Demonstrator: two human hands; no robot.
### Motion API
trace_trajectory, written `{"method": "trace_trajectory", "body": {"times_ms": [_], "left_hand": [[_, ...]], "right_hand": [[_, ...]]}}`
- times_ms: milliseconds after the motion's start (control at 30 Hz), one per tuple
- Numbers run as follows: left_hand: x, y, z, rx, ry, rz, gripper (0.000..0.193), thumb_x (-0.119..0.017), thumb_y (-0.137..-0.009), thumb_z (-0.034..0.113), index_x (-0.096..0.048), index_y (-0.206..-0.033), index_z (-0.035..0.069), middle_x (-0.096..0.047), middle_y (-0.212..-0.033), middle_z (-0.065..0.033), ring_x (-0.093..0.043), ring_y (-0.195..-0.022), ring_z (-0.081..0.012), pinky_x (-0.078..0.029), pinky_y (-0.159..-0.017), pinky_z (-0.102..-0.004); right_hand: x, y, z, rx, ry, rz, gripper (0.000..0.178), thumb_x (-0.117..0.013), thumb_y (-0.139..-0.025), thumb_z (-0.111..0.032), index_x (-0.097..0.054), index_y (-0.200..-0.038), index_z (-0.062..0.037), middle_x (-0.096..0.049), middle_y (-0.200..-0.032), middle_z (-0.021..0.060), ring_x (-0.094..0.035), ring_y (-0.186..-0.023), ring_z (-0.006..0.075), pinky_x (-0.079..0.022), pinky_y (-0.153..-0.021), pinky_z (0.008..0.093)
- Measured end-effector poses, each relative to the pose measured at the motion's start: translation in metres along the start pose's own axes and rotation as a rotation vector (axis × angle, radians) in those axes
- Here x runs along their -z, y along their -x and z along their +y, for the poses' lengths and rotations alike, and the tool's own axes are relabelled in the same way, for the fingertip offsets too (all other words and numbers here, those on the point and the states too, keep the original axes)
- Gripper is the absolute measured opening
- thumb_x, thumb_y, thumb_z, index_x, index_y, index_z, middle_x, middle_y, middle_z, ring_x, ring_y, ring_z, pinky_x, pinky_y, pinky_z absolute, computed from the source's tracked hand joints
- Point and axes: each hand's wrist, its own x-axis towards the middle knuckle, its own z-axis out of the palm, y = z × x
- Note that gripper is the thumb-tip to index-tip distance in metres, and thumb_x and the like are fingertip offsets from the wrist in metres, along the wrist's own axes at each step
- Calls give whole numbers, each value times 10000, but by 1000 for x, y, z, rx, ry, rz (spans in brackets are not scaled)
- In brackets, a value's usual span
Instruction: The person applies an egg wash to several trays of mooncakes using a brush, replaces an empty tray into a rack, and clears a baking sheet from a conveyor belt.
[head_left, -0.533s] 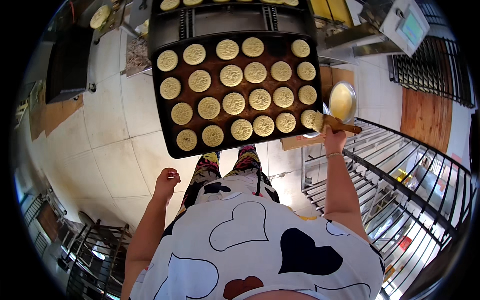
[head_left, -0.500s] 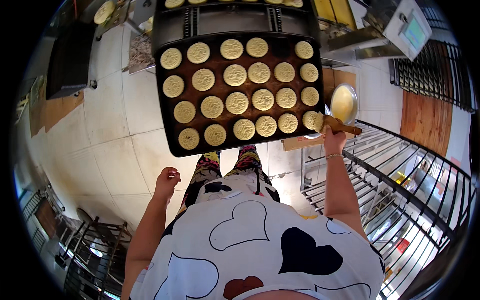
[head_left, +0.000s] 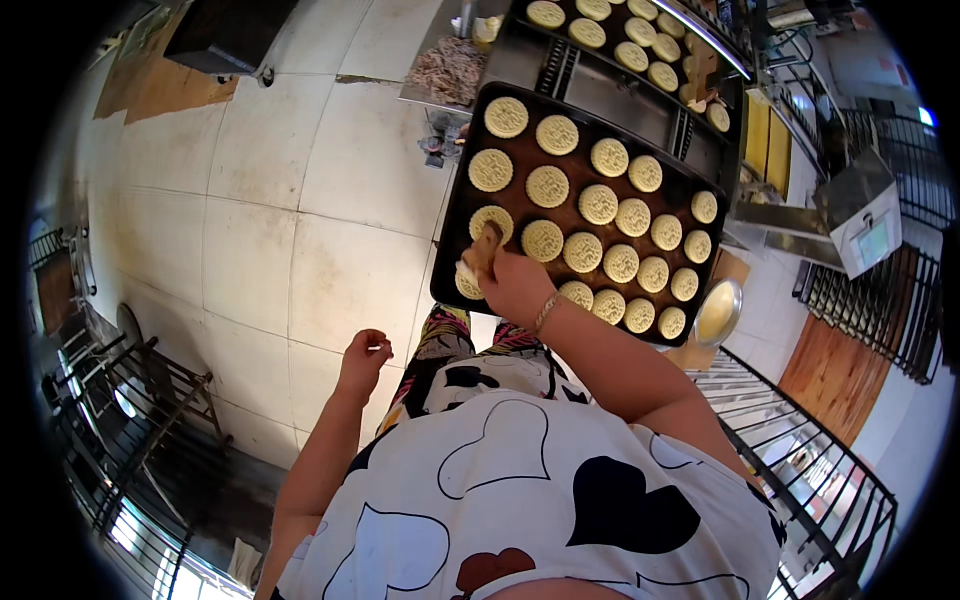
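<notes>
My right hand (head_left: pixel 522 287) grips a wooden-handled pastry brush (head_left: pixel 487 250) over the near left part of a dark baking tray (head_left: pixel 677 187). The brush overlaps a round pale cake (head_left: pixel 492 222); its bristles are mostly hidden. Stamped cakes of the same kind stand in rows on the tray, with one gap in the far row. Part of a near-left cake (head_left: pixel 467 283) shows beside the hand. Lower down, left of my legs, my left hand (head_left: pixel 365 362) hangs with its fingers curled in, and nothing shows in it.
Beyond the tray, another tray (head_left: pixel 612 85) holds more cakes. A metal bowl (head_left: pixel 739 312) of yellow liquid stands at the tray's right corner. Black railings (head_left: pixel 800 430) run along the right. A scale-like device with a screen (head_left: pixel 872 243) is farther right. Metal racks (head_left: pixel 150 420) stand lower left.
The brush and my right hand have gone from the tray's near right corner to its near left part. The view has turned, so the tray appears farther right and tilted.
</notes>
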Motion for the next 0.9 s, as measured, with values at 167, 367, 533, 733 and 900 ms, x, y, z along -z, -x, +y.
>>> {"method": "trace_trajectory", "body": {"times_ms": [167, 367, 533, 733, 900], "left_hand": [[12, 9, -16, 55, 39, 23, 215, -589, -829, 75, -507, -1022, 26, -578, -907, -61, -567, -771, -135, -443, -693, -262], [9, -1, -13, 32, 121, 40, 221, -591, -825, 55, -510, -1029, 31, -580, -930, -54, -568, -787, -137, -452, -708, -270], [-6, -3, -8, 30, 124, -2, 229, -603, -818, 74, -519, -1028, 37, -579, -942, -52, -570, -794, -139, -451, -711, -270], [-41, -28, 13, -102, -188, -17, 438, -591, -835, 93, -461, -1250, 43, -544, -1166, -92, -578, -895, -175, -455, -815, -291], [-82, -67, 50, -317, -312, 7, 472, -530, -890, 99, -386, -1335, 38, -501, -1235, -103, -540, -970, -179, -438, -853, -291]], "right_hand": [[28, -62, 5, 247, 300, 37, 252, -416, -907, -278, -507, -1031, -78, -620, -726, 197, -606, -635, 376, -491, -575, 481], [119, -177, 37, 275, 386, 525, 182, -514, -830, -207, -551, -876, -35, -612, -707, 197, -592, -638, 379, -474, -578, 484], [44, -68, 5, 245, 200, 67, 240, -451, -897, -298, -568, -1011, -121, -598, -664, 171, -593, -615, 369, -468, -517, 473], [21, -14, 86, 1, -7, 129, 343, -547, -828, -332, -627, -863, -1, -634, -765, 210, -617, -724, 380, -495, -659, 450], [116, -64, 176, -95, 60, 658, 373, -571, -825, -365, -629, -720, -11, -605, -665, 220, -602, -678, 387, -480, -593, 464]]}}
